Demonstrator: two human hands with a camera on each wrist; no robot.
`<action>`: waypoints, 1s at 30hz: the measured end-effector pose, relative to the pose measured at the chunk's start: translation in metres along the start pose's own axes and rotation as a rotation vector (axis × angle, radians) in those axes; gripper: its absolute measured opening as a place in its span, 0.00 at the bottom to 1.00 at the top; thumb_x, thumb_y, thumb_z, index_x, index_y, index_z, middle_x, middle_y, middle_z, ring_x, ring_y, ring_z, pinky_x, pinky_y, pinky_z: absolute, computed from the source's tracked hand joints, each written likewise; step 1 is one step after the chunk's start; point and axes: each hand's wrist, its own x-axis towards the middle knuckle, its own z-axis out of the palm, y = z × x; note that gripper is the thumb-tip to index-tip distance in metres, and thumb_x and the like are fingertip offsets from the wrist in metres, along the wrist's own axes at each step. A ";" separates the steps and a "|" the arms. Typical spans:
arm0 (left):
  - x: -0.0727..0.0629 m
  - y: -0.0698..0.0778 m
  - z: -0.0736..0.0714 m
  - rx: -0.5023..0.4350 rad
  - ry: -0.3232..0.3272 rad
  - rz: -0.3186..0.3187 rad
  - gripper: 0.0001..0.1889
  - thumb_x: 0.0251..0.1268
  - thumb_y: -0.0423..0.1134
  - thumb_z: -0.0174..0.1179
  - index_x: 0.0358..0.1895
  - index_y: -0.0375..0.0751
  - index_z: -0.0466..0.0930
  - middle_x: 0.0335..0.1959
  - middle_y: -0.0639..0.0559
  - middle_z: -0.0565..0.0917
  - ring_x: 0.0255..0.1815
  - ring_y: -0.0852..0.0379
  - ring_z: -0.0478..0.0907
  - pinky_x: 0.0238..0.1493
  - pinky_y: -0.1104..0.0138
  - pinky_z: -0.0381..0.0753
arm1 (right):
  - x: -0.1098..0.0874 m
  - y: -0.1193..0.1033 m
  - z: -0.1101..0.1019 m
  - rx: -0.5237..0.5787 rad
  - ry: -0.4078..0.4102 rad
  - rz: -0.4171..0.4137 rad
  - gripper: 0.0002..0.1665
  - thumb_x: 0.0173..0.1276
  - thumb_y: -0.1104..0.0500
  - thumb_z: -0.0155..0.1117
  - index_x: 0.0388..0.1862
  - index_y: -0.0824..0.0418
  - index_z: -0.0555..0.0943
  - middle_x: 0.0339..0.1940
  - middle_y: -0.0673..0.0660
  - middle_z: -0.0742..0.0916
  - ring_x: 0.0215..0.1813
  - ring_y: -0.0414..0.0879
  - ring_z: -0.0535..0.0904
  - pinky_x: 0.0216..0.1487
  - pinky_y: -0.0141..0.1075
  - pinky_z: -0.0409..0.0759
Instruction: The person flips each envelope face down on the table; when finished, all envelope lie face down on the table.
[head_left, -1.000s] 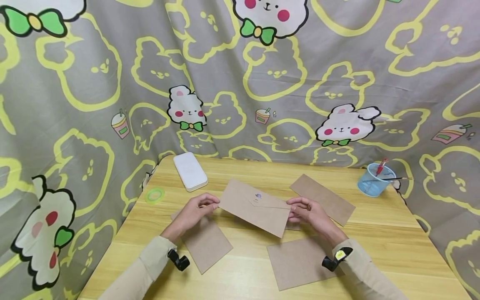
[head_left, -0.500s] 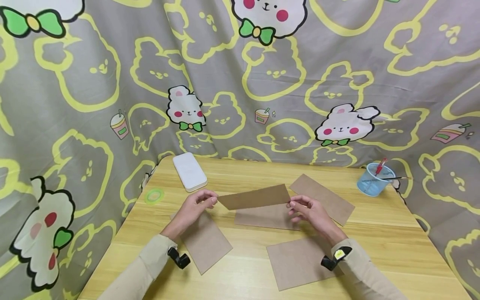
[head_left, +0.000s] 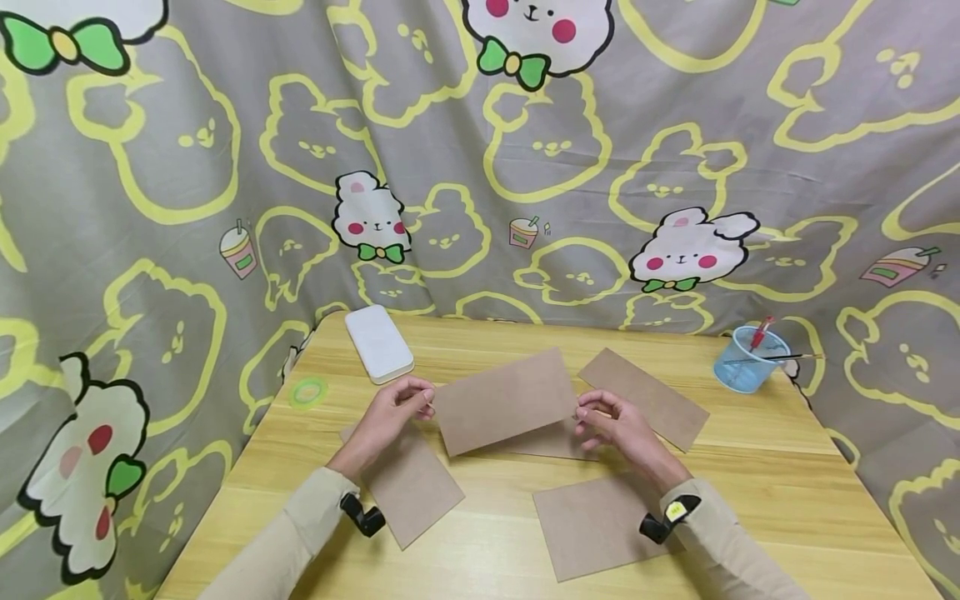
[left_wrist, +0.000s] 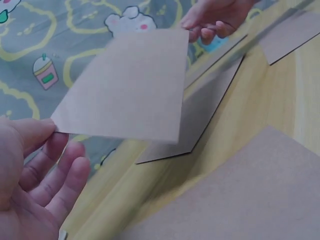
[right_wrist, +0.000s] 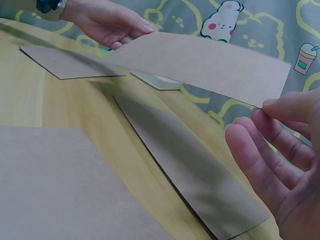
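Observation:
A brown kraft-paper envelope (head_left: pixel 504 402) is held up over the table, its plain side facing the head camera. My left hand (head_left: pixel 393 417) pinches its left corner between thumb and index finger, the other fingers loosely bent, as the left wrist view shows. At the opposite corner my right hand (head_left: pixel 622 425) pinches with thumb and index finger; in the right wrist view its remaining fingers (right_wrist: pixel 255 150) spread below. Directly beneath lies another flat brown rectangle (head_left: pixel 558 440), partly covered by the held envelope in the head view.
More brown rectangles lie around: one by the left forearm (head_left: pixel 416 496), one at front right (head_left: pixel 588 525), one at back right (head_left: pixel 645 398). A white case (head_left: pixel 380 343), a green tape ring (head_left: pixel 309 392) and a blue pen cup (head_left: pixel 746 362) stand farther back on the wooden table (head_left: pixel 480 533).
The envelope has turned over between my hands: its flap side with the small printed mark showed first, then it was nearly edge-on, now its plain side shows. My hands stay almost in place.

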 end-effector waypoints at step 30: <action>-0.005 -0.018 0.015 -0.174 -0.110 -0.123 0.39 0.78 0.30 0.65 0.84 0.44 0.55 0.61 0.32 0.82 0.41 0.50 0.91 0.50 0.51 0.96 | 0.002 0.008 0.004 0.030 0.061 0.015 0.27 0.82 0.65 0.64 0.72 0.80 0.72 0.57 0.53 0.83 0.50 0.45 0.92 0.59 0.33 0.92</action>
